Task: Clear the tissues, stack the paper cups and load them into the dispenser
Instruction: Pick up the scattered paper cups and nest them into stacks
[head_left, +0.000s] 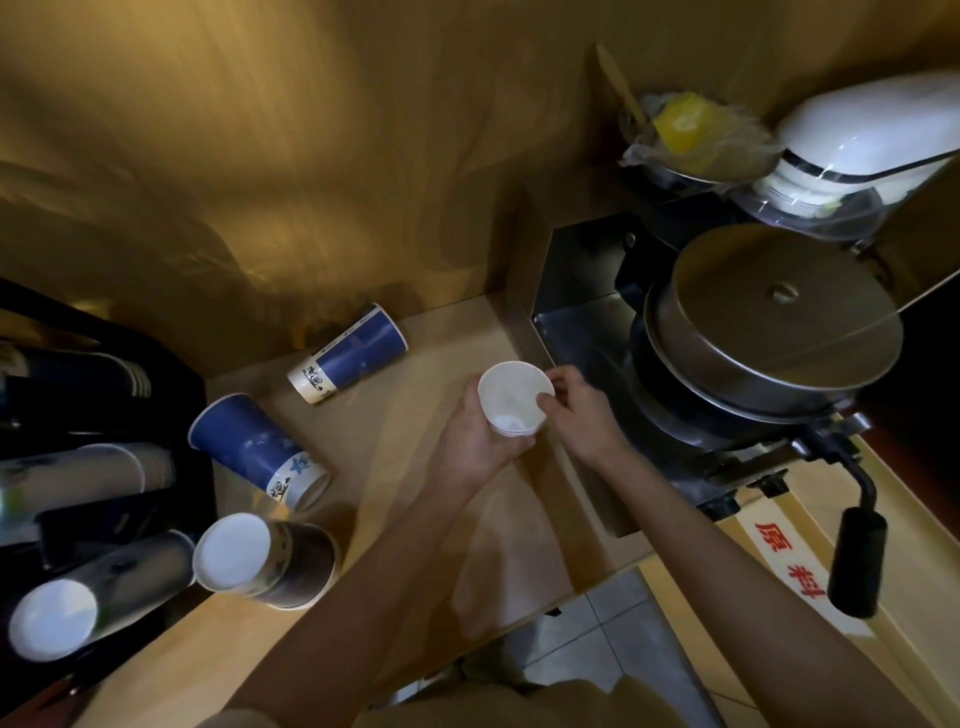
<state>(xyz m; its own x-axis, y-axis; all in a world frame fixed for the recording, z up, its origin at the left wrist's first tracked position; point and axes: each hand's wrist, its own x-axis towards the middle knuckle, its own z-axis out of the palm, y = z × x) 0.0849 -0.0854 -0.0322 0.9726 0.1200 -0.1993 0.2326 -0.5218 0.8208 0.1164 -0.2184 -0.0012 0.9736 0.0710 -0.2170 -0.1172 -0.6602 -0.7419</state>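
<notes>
Nearest the camera, two bare forearms reached up from the bottom edge over the wooden table (415, 364). At lower left a cup (262, 558) lay tipped w/ its white bottom facing the camera, just beside the black dispenser (104, 519), which held rows of cups lying sideways. A bit further, a blue cup (257, 449) lay on its side, mouth toward the left. Mid-table, the left hand (475, 441) was wrapped around a short stack of cups (514, 397), mouth up, white inside showing – gripped from below and the side. The right hand (576, 410) was close against it, fingers pinching the stack's rim on the right side. Both hands were together on the same stack, held above the table. Beyond them, another blue cup (353, 353) lay on its side near the back wall, well apart from the hands. To the right stood a metal machine w/ a round lid (779, 312) and a black handle (857, 561); behind it, a white appliance (872, 130) and a bowl covered in plastic wrap (685, 130).
</notes>
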